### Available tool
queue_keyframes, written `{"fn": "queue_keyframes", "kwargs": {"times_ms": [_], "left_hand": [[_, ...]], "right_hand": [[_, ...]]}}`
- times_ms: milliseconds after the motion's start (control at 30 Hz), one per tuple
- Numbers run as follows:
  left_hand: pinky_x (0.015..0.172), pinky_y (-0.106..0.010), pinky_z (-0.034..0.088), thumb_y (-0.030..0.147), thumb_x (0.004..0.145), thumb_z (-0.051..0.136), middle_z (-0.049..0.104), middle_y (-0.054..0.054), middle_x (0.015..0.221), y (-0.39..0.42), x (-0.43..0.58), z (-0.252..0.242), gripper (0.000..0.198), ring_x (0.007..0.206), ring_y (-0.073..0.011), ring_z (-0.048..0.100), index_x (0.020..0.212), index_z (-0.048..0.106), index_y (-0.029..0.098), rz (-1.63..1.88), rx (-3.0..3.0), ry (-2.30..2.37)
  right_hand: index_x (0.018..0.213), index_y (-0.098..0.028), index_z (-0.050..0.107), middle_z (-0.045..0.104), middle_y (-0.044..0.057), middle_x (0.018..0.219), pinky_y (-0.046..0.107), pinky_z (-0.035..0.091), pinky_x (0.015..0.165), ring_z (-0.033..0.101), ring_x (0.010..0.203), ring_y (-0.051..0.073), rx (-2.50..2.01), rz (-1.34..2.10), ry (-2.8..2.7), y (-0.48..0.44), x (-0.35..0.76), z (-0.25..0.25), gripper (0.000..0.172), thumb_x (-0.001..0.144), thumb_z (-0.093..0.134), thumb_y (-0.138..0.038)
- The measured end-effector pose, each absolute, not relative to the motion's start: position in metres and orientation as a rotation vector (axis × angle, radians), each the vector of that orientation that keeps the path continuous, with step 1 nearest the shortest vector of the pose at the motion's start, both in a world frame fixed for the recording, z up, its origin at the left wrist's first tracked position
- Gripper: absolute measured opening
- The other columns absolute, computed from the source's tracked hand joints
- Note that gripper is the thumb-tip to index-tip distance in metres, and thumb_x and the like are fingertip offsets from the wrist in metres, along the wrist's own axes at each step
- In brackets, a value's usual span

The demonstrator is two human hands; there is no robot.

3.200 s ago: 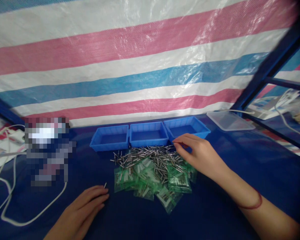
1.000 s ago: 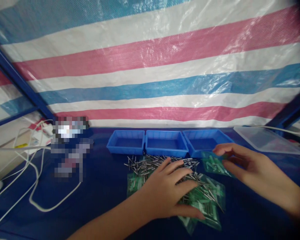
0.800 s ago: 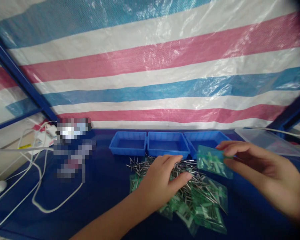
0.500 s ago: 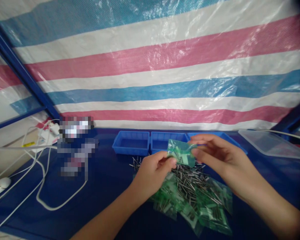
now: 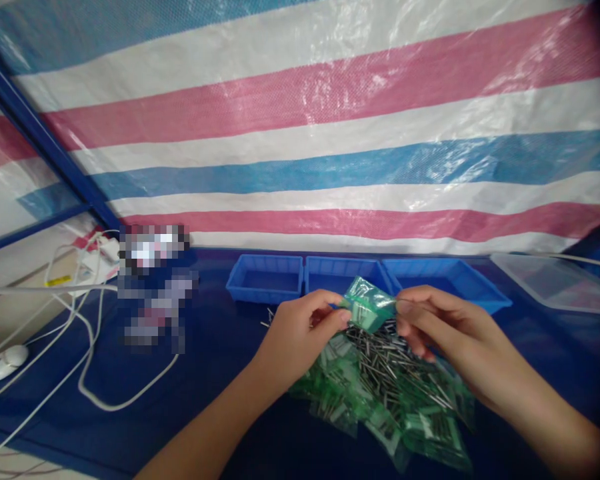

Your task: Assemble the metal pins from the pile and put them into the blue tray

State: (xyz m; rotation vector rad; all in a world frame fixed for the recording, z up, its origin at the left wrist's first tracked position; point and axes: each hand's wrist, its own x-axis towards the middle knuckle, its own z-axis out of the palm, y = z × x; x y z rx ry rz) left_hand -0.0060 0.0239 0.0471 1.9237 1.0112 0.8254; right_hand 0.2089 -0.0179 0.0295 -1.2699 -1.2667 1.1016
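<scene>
A small green-tinted plastic bag (image 5: 369, 305) with a pale label-like patch is stretched between my two hands, above the table. My left hand (image 5: 305, 333) pinches its left edge between thumb and fingers. At its right edge, my right hand (image 5: 445, 327) pinches the bag with thumb and forefinger, the other fingers curled below. Beneath lies a pile of thin metal pins (image 5: 387, 360), dark and silvery. More green bags (image 5: 433, 427) with pins inside lie around the near side of the pile. What the held bag contains is hard to make out.
Three blue trays (image 5: 265, 293) stand in a row behind the pile. A clear plastic lid (image 5: 555, 283) lies at the back right. White cables (image 5: 95, 393) and a white mouse (image 5: 5, 363) are at the left. A striped plastic sheet (image 5: 300, 133) hangs behind the table (image 5: 215, 373).
The bag has tilted, its right side pulled out by my right hand, which has shifted slightly right. My left hand still pinches it. The view has shifted a little.
</scene>
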Motion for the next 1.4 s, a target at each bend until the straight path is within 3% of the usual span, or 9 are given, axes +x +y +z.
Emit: {"fn": "queue_keyframes", "kwargs": {"times_ms": [200,500,633,867,967,1033,1233,1300,1400], "left_hand": [[0.07,-0.023,0.049,0.031,0.088,0.059,0.072,-0.003,0.085,0.025,-0.007,0.046,0.019,0.076,-0.0147,0.066,0.096,0.071,0.018,0.87,1.909,0.995],[0.074,-0.024,0.053,0.031,0.088,0.059,0.073,-0.003,0.093,0.029,-0.005,0.042,0.021,0.08,-0.0146,0.069,0.103,0.07,0.021,0.997,1.851,0.975],[0.075,-0.025,0.055,0.031,0.085,0.063,0.073,-0.001,0.087,0.03,-0.002,0.039,0.037,0.076,-0.0145,0.069,0.12,0.062,0.022,1.003,1.753,1.027],[0.074,-0.027,0.055,0.033,0.085,0.06,0.075,-0.004,0.09,0.036,-0.005,0.04,0.025,0.076,-0.0168,0.07,0.101,0.071,0.018,0.948,1.723,1.026],[0.077,-0.029,0.054,0.037,0.084,0.059,0.075,-0.005,0.089,0.058,-0.024,0.044,0.03,0.079,-0.0187,0.07,0.103,0.07,0.017,1.148,1.763,1.208],[0.081,-0.031,0.052,0.038,0.085,0.057,0.074,-0.006,0.096,0.076,-0.041,0.046,0.033,0.085,-0.021,0.069,0.106,0.07,0.017,1.233,1.856,1.391],[0.09,-0.043,0.043,0.037,0.088,0.054,0.073,-0.007,0.104,0.098,-0.065,0.037,0.031,0.105,-0.0295,0.059,0.111,0.07,0.025,0.722,2.337,1.894],[0.094,-0.046,0.039,0.04,0.089,0.053,0.071,-0.006,0.113,0.092,-0.063,0.04,0.03,0.111,-0.0308,0.054,0.11,0.07,0.026,0.749,2.475,1.889],[0.097,-0.04,0.038,0.035,0.093,0.048,0.07,-0.006,0.113,0.078,-0.056,0.055,0.029,0.107,-0.0248,0.057,0.108,0.069,0.022,1.001,2.595,1.635]], "right_hand": [[0.089,-0.02,0.066,0.07,0.006,0.088,0.022,0.051,0.05,0.065,0.071,0.015,-1.191,1.222,-1.02,-0.017,0.202,0.032,0.028,0.077,0.07,-0.045],[0.097,-0.02,0.068,0.072,0.001,0.073,0.024,0.056,0.057,0.068,0.068,0.014,-1.158,1.145,-1.006,-0.013,0.206,0.036,0.032,0.07,0.078,-0.033],[0.09,-0.019,0.071,0.073,0.002,0.074,0.025,0.057,0.059,0.067,0.063,0.013,-1.174,1.084,-1.063,-0.014,0.206,0.038,0.024,0.072,0.076,-0.033],[0.091,-0.021,0.069,0.072,0.003,0.077,0.027,0.056,0.06,0.067,0.066,0.014,-1.191,1.008,-1.152,-0.012,0.209,0.038,0.022,0.076,0.071,-0.037],[0.093,-0.021,0.067,0.071,0.005,0.085,0.027,0.053,0.058,0.065,0.067,0.014,-1.233,0.918,-1.166,-0.009,0.216,0.038,0.024,0.081,0.064,-0.041],[0.088,-0.02,0.066,0.068,0.003,0.078,0.025,0.048,0.054,0.06,0.061,0.012,-1.296,0.848,-1.246,-0.008,0.222,0.038,0.023,0.083,0.06,-0.042],[0.072,-0.02,0.062,0.055,-0.003,0.062,0.025,0.035,0.053,0.046,0.056,0.01,-1.482,0.702,-1.912,-0.012,0.234,0.04,0.018,0.084,0.053,-0.03],[0.063,-0.02,0.056,0.051,-0.004,0.056,0.025,0.031,0.051,0.043,0.052,0.009,-1.532,0.658,-2.079,-0.015,0.239,0.041,0.02,0.081,0.055,-0.027],[0.06,-0.02,0.053,0.05,-0.003,0.054,0.026,0.029,0.05,0.043,0.051,0.01,-1.674,0.684,-2.152,-0.02,0.255,0.039,0.025,0.081,0.055,-0.031]]}}
